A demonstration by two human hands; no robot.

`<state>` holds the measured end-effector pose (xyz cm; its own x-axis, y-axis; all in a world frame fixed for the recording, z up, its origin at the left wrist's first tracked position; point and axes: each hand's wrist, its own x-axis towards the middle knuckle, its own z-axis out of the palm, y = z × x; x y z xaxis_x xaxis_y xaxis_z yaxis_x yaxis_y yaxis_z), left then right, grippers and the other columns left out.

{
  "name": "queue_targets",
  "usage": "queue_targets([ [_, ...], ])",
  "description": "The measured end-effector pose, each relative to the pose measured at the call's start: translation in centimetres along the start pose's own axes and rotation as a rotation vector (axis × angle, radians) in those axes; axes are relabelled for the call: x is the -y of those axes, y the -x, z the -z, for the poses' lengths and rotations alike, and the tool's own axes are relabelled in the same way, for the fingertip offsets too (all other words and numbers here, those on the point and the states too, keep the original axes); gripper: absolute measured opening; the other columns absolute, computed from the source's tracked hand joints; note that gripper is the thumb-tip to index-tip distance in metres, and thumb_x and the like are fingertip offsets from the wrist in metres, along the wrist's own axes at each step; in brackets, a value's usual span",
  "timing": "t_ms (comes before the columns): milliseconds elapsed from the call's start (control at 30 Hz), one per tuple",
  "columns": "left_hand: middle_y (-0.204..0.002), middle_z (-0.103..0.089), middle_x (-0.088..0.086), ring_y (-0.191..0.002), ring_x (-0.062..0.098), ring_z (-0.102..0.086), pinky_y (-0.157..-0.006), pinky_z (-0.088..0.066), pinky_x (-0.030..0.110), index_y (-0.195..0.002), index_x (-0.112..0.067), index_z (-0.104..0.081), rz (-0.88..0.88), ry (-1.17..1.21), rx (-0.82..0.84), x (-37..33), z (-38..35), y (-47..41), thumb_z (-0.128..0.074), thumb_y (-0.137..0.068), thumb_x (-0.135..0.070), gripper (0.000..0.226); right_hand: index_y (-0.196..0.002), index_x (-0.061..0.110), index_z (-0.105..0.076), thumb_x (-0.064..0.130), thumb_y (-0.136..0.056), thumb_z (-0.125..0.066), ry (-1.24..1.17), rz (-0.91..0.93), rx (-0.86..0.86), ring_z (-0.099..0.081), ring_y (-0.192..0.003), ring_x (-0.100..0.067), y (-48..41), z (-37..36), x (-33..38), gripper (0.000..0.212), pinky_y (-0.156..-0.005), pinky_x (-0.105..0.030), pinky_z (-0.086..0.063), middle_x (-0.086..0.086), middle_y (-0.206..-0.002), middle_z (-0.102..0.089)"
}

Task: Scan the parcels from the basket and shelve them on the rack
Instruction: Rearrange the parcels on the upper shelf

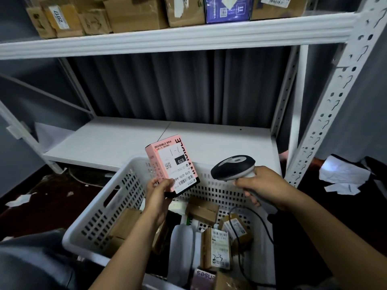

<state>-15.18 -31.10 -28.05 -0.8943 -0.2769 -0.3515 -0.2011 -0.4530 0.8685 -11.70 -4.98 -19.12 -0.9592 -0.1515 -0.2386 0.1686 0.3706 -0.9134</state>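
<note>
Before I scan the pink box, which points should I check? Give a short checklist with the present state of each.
1. Left hand holds pink box securely: ok.
2. Barcode label faces up, uncovered: ok.
3. Right hand holds scanner: ok.
4. Scanner aimed at label: cannot tell.
5. Lower shelf has free room: ok.
6. Scanner cable clear of basket parcels: not ok, it runs over them.

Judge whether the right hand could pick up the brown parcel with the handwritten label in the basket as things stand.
Probably not yet: the right hand grips the scanner, so it is occupied. The parcel itself lies uncovered in the basket, near that hand.
</note>
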Motion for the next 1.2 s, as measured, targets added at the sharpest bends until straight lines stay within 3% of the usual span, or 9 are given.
queue_targets([
  [133, -0.119, -0.062, 0.024, -0.093, 0.030, -0.064, -0.074, -0.054, 0.039, -0.123, -0.007, -0.042, 0.001, -0.005, -0.003, 0.4, -0.2, -0.6, -0.058, -0.088, 0.003, 0.040, -0.068, 0.006, -0.059, 0.011, -0.085, -0.065, 0.003, 0.017, -0.037, -0.046, -0.039, -0.017, -0.1, 0.8, 0.0, 0.019, -0.043, -0.024, -0.040, -0.008, -0.053, -0.054],
  [300, -0.106, -0.065, 0.017, -0.083, 0.025, -0.065, -0.054, -0.056, 0.027, -0.122, -0.010, -0.041, 0.003, 0.009, 0.011, 0.5, -0.6, -0.3, -0.056, -0.090, 0.003, 0.037, -0.065, 0.007, -0.058, 0.011, -0.085, -0.064, 0.003, 0.017, -0.056, -0.047, -0.040, -0.016, -0.2, 1.0, -0.1, 0.021, -0.044, -0.026, -0.041, -0.006, -0.051, -0.054],
  [433, -0.105, -0.065, 0.014, -0.084, 0.024, -0.064, -0.053, -0.055, 0.025, -0.121, -0.010, -0.040, 0.000, 0.024, 0.025, 0.6, -1.0, 0.1, -0.054, -0.090, 0.004, 0.037, -0.067, 0.008, -0.058, 0.012, -0.085, -0.065, -0.006, 0.009, -0.058, -0.048, -0.040, -0.016, -0.4, 0.8, -0.1, 0.020, -0.044, -0.027, -0.041, -0.006, -0.052, -0.055],
  [700, -0.101, -0.071, 0.011, -0.091, 0.025, -0.065, -0.081, -0.052, 0.040, -0.127, -0.009, -0.048, -0.033, -0.065, 0.069, 0.3, -1.5, 0.7, -0.055, -0.095, -0.010, 0.033, -0.069, 0.008, -0.060, 0.015, -0.085, -0.066, 0.006, 0.033, -0.096, -0.052, -0.043, -0.017, -0.4, 0.7, 0.5, 0.019, -0.046, -0.026, -0.044, -0.004, -0.053, -0.057],
  [833, -0.106, -0.072, 0.009, -0.100, 0.029, -0.066, -0.078, -0.055, 0.041, -0.128, -0.018, -0.050, -0.061, -0.153, 0.145, -0.9, -2.6, 2.0, -0.053, -0.097, -0.016, 0.031, -0.087, 0.006, -0.064, 0.015, -0.089, -0.067, -0.126, 0.099, -0.176, -0.060, -0.050, -0.019, -0.6, 0.4, 1.4, 0.010, -0.055, -0.033, -0.053, -0.006, -0.061, -0.065],
  [967, -0.111, -0.070, 0.006, -0.099, 0.025, -0.067, -0.075, -0.058, 0.040, -0.122, -0.025, -0.051, -0.115, -0.203, 0.253, -3.9, -4.4, 4.3, -0.050, -0.098, -0.023, 0.024, -0.109, 0.007, -0.066, 0.014, -0.086, -0.071, -0.359, 0.140, -0.230, -0.073, -0.075, -0.025, 0.0, 0.0, 2.9, 0.024, -0.073, -0.040, -0.060, -0.009, -0.086, -0.075],
  [1100, -0.107, -0.069, 0.001, -0.094, 0.021, -0.067, -0.071, -0.060, 0.040, -0.108, -0.030, -0.056, -0.214, -0.268, 0.322, -7.7, -6.0, 6.7, -0.049, -0.099, -0.030, 0.011, -0.109, 0.008, -0.068, 0.010, -0.084, -0.071, -0.494, 0.197, -0.256, -0.071, -0.096, -0.026, 1.5, -0.6, 4.7, 0.026, -0.086, -0.042, -0.057, -0.010, -0.100, -0.075],
  [1200, -0.108, -0.069, 0.002, -0.095, 0.021, -0.069, -0.064, -0.057, 0.032, -0.112, -0.030, -0.058, -0.272, -0.341, 0.374, -10.5, -7.3, 8.0, -0.051, -0.098, -0.036, 0.017, -0.106, 0.010, -0.069, 0.006, -0.084, -0.070, -0.554, 0.236, -0.279, -0.071, -0.095, -0.022, 2.8, -1.3, 6.4, 0.023, -0.088, -0.039, -0.057, -0.008, -0.100, -0.076],
])
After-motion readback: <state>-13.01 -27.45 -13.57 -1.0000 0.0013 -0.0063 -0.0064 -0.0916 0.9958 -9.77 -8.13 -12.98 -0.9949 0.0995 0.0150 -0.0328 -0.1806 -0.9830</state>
